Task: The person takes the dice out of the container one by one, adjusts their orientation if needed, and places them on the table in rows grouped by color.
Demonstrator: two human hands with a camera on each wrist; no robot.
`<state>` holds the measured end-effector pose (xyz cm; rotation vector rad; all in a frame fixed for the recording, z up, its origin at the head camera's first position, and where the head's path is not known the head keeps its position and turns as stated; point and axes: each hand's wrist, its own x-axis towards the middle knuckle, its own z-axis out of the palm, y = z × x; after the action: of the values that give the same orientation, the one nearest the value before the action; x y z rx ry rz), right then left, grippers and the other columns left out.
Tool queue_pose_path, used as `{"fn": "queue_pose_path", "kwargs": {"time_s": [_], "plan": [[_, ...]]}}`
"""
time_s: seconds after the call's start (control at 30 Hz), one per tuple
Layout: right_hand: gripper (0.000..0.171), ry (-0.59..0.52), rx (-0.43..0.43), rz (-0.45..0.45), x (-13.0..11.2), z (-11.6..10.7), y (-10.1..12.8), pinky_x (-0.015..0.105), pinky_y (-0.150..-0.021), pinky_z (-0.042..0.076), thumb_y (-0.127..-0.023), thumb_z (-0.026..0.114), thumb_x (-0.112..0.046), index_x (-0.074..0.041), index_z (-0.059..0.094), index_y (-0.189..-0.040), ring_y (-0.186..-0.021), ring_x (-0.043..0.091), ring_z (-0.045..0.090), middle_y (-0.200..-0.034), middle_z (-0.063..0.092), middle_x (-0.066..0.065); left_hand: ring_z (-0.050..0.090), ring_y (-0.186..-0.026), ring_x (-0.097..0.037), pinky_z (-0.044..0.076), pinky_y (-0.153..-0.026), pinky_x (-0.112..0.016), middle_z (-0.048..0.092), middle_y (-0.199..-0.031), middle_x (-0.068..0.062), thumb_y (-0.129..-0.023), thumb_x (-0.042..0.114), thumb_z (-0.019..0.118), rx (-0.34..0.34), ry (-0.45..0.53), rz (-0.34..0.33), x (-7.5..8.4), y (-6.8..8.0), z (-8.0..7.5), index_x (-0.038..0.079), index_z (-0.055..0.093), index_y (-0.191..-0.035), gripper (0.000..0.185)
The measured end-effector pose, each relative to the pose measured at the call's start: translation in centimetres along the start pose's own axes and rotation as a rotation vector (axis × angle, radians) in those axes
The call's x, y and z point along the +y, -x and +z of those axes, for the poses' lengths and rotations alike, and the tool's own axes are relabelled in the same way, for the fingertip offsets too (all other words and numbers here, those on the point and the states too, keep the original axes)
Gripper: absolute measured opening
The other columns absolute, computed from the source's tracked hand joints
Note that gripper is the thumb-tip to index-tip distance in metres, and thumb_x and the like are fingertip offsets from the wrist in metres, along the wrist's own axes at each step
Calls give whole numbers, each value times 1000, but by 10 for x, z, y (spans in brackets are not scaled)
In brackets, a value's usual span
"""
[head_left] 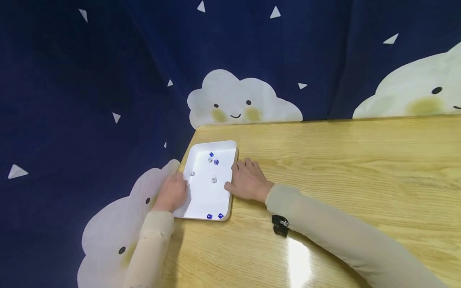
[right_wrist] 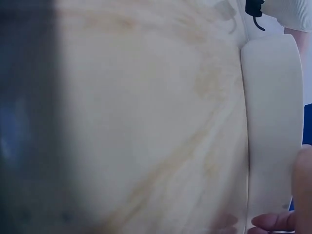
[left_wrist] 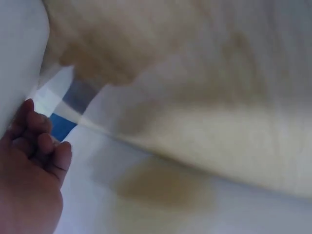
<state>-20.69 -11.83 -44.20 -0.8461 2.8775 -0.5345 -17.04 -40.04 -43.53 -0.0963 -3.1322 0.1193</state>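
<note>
A dark blue curtain (head_left: 108, 60) printed with smiling white clouds and small white triangles is seen behind and to the left of a pale wooden table (head_left: 342, 168). A white rectangular tray (head_left: 205, 198) is set at the table's left edge, at about 9 o'clock from the middle of the head view. The tray is held from both sides. The left hand (head_left: 173, 193) is placed on the tray's left rim, at 9 o'clock of the tray, with fingers curled over the edge. The right hand (head_left: 247, 181) is laid against the right rim, at 3 o'clock, with fingers spread fairly flat on the table and the thumb touching the tray's side. Small dice lie inside the tray: blue dice (head_left: 216, 162) at 12 o'clock with a clear one beside them, clear dice (head_left: 214, 180) near the middle, and two more blue dice (head_left: 209, 216) at 6 o'clock along the near rim. A small black clip (head_left: 279, 225) lies on the table beside the right sleeve (head_left: 342, 236). The wrist views are blurred.
</note>
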Motion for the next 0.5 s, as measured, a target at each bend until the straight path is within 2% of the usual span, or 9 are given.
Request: {"fn": "queue_pose_path", "kwargs": {"time_s": [0.13,0.3,0.5], "plan": [[54,23,8,-8,8,-3,6,46,-94,38,-97,49,-52,-2,60,-115,-103,30,45,-108,56,10,60,-100,-41,49,-94,-50,62,-100,-22,-106,19,44,-97,-36,-7,10,-3,-7,-8,52,-112,28],[54,41,7,-24,20,-6,13,46,-97,37,-96,46,-52,-3,58,-114,-105,30,43,-109,54,9,61,-105,-40,50,-99,-51,63,-109,-24,-107,21,42,-183,4,-29,21,-5,-10,-9,52,-118,33],[48,62,25,-25,34,-12,21,45,-94,35,-96,44,-50,-5,57,-107,-102,30,42,-105,51,9,59,-108,-40,48,-101,-51,63,-110,-23,-107,21,42,-160,19,10,35,-7,-13,-7,52,-116,31]]}}
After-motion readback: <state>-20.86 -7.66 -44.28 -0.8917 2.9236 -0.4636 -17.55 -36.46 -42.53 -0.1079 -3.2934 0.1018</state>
